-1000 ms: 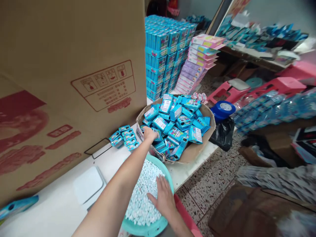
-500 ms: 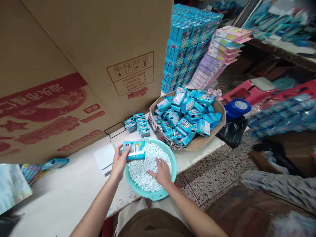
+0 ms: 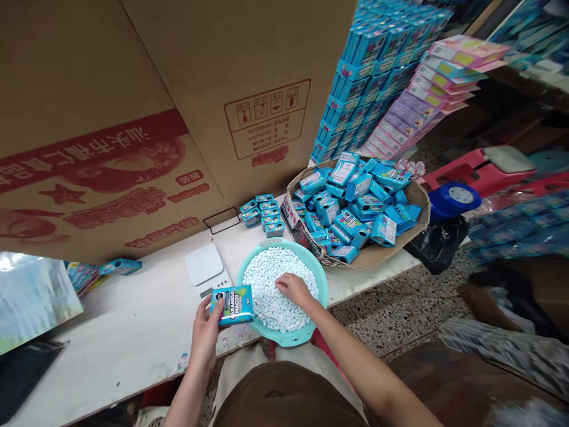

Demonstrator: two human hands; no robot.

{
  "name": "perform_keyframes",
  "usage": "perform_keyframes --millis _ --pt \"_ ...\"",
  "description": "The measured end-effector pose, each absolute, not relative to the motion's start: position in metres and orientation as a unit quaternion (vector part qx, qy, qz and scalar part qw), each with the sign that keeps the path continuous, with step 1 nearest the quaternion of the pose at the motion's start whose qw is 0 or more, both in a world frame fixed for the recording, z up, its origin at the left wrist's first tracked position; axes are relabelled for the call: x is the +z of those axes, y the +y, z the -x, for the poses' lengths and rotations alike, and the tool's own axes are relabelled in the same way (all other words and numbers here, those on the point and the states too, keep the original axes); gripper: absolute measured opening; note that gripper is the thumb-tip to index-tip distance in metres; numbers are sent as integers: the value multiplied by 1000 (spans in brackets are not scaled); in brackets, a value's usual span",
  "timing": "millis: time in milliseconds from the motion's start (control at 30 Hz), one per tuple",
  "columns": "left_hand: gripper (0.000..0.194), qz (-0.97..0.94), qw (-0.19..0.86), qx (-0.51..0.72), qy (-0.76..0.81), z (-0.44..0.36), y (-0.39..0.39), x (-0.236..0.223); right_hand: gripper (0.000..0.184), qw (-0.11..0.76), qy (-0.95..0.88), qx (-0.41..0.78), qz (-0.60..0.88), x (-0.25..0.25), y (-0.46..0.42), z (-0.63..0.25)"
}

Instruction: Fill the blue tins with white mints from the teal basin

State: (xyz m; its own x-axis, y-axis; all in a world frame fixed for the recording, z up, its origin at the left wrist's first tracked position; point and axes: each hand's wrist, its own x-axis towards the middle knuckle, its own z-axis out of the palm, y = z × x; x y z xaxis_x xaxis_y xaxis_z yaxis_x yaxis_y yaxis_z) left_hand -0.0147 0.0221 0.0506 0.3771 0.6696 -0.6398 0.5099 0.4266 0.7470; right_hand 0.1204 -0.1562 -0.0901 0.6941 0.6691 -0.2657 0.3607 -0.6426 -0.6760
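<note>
My left hand (image 3: 205, 332) grips a blue candy box (image 3: 232, 305) printed "CARAMELO MACIZO", held over the left rim of a turquoise basin (image 3: 323, 290). Small white candies (image 3: 278, 311) fill the basin. Low over the candies, my right hand (image 3: 293, 289) has its fingertips drawn together; whatever is between them is too small to make out. A white scale (image 3: 204, 265) lies on the table just left of the basin. Several small blue boxes (image 3: 273, 228) stand in rows behind it.
An open carton (image 3: 418, 237) heaped with blue candy boxes stands right of the basin. A large brown carton (image 3: 186, 160) walls off the back of the white table (image 3: 120, 332). Tall stacks of blue boxes (image 3: 351, 89) and pink and purple boxes (image 3: 413, 112) rise behind.
My left hand has brought the box left and down toward me, off the candies. The right hand's fingers, spread before, are now drawn together. The whole view has shifted.
</note>
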Motion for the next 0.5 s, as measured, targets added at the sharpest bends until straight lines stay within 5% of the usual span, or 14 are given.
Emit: perform_keyframes --millis 500 --pt "63 -536 656 60 528 16 -5 46 22 194 -201 281 918 -84 -147 -103"
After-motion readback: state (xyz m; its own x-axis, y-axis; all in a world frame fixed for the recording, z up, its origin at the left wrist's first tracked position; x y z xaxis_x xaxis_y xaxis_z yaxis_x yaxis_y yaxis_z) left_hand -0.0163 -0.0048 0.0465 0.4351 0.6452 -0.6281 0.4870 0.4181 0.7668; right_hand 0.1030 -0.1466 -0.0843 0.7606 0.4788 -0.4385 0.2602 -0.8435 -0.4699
